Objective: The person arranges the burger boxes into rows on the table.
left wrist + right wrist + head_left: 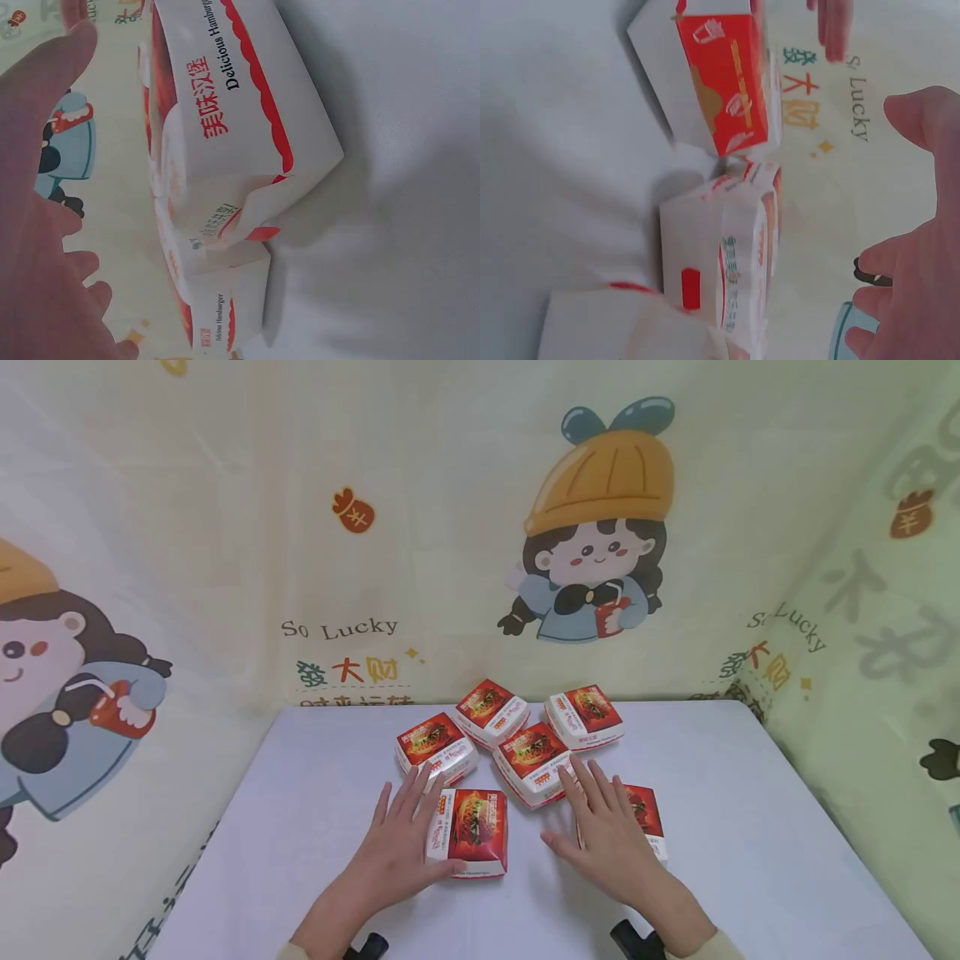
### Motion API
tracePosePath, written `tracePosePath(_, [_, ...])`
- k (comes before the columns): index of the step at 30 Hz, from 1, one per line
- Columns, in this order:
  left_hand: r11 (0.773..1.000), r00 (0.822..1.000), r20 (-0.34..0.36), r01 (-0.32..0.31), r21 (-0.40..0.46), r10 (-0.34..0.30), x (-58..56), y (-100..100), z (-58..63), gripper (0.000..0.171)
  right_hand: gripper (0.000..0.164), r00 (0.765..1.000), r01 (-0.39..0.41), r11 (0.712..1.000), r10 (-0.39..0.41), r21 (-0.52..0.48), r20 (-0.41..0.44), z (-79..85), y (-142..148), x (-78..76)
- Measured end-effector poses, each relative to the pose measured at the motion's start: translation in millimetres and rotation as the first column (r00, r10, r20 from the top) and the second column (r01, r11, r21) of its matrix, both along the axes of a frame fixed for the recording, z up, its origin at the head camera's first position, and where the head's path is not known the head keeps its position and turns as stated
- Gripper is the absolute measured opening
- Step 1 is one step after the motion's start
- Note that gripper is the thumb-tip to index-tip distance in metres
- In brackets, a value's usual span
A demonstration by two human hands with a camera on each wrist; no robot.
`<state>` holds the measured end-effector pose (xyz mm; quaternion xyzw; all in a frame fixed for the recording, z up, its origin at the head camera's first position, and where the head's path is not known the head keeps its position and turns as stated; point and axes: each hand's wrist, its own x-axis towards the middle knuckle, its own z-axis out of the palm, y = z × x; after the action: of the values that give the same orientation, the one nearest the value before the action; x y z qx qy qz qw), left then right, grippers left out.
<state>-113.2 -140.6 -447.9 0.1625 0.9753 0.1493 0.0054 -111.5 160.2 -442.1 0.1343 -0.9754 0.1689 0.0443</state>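
Several red-and-white cardboard hamburger boxes, printed with a burger picture, lie on the table. My left hand [397, 856], fingers straight and spread, is over the left edge of the front-left hamburger box [480, 827]. In the left wrist view that box [247, 97] shows its white side, with a gap between it and the thumb. My right hand [611, 843] stretches its fingers over the front-right hamburger box [648, 814], hiding much of it. Its fingertips overlap the near corner of the middle hamburger box [531, 752]; contact is unclear. Neither hand grips anything.
Behind the hands sit a left hamburger box [431, 739], a back one [486, 703] and a back-right one [592, 714], close together. The white table [315, 793] ends at a cartoon-printed curtain [435, 552]. Dark objects [637, 937] show by the wrists.
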Motion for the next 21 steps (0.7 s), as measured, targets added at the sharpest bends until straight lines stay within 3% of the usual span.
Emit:
tracePosePath(7, [0.997, 0.992, 0.104, 0.061, 0.040, -0.065, -8.9, -0.6, -6.6, 0.121, 0.092, 0.999, -0.042, 0.999, 0.042, -0.003, 0.030, -5.4, -16.8, 5.7])
tracePosePath(16, [0.984, 0.977, 0.136, 0.155, 0.092, -0.167, -17.1, 3.2, -4.8, 0.124, 0.093, 0.992, -0.100, 0.995, 0.097, 0.031, 0.080, -16.7, -42.2, 7.6])
tracePosePath(21, [0.981, 0.970, 0.157, 0.176, 0.076, -0.187, -18.9, 4.7, -6.7, 0.123, 0.094, 0.983, -0.152, 0.988, 0.149, 0.019, 0.107, -23.2, -53.0, 10.4])
